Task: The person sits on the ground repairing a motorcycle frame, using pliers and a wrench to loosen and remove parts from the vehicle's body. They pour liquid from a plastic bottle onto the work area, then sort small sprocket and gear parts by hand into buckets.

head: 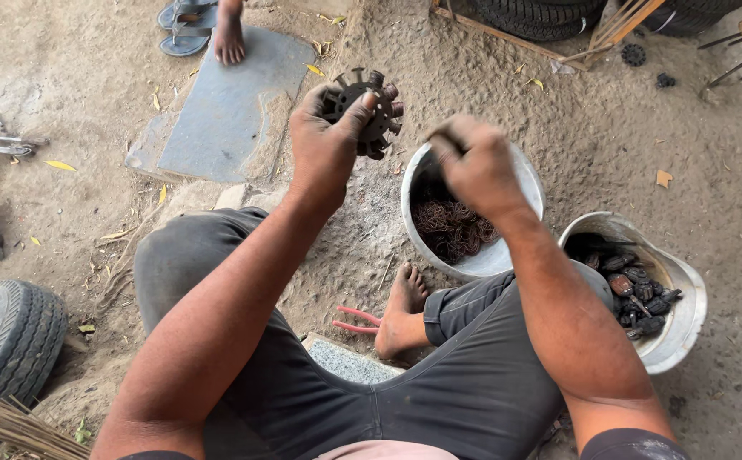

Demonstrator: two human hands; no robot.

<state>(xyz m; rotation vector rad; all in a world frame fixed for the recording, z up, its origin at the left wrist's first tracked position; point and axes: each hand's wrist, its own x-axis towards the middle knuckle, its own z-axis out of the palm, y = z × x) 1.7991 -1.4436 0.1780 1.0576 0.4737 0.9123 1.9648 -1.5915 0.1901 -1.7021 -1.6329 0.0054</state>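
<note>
1. Holding a dark, round, toothed metal part [362, 111], the left hand [324, 145] is clamped on its lower left edge, thumb across the face and fingers behind.
2. The part is raised above the sandy ground [643, 153], just left of a white bowl [520, 175].
3. Its flat face is turned toward the camera, so its axis points up at the viewer; the teeth stick out all round the rim, and no long side shows.
4. The right hand [477, 166] hovers over the bowl, fingers curled together; it is blurred, and I cannot tell whether it grips anything.
5. The bowl holds a tangle of reddish wire [452, 228].
6. A second bowl [686, 298], by the right knee, holds small dark pieces.
7. Red-handled pliers [355, 321] lie on the ground beside the bare foot [401, 311].
8. The surface is dusty sand outdoors, with a flat grey slab [226, 111], a tyre [5, 341] at the left, more tyres at the top, and another person's foot [229, 34] on the slab.
</note>
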